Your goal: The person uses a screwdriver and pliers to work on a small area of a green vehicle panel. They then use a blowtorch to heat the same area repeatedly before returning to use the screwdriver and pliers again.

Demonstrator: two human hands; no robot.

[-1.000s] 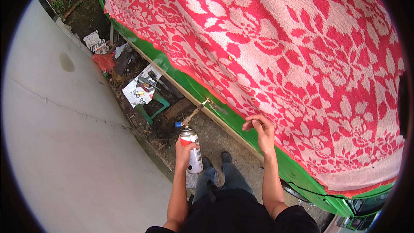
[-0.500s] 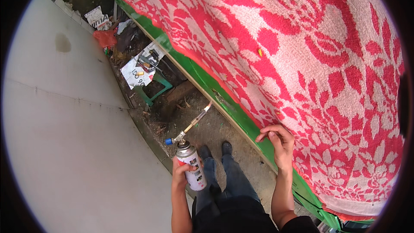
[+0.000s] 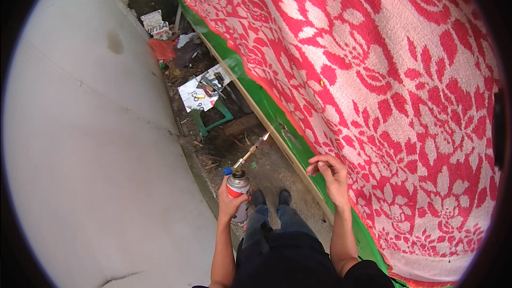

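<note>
A gas torch (image 3: 250, 153) is screwed onto a white and red gas canister (image 3: 241, 214), which my left hand (image 3: 229, 202) grips near its top. One finger reaches up beside the blue knob (image 3: 228, 171). A small pale flame shows at the nozzle tip, close to the wooden edge strip (image 3: 292, 158). My right hand (image 3: 332, 177) is held by the edge of the red and pink floral cloth (image 3: 362, 128), above the green sheet (image 3: 266, 104). Its fingers are loosely bent and apart, and I see nothing in them; contact with the cloth cannot be made out.
A large grey, smooth surface (image 3: 96, 154) runs along my left. Beyond my feet, a green stool (image 3: 216, 122) stands with a white board (image 3: 194, 96) and several tools on it. Farther off lie a red plastic bag (image 3: 162, 49) and other litter.
The view has shifted, so the scene sits farther right. My left hand now sits higher on the canister, with a finger by the knob. The right hand stays by the cloth edge.
</note>
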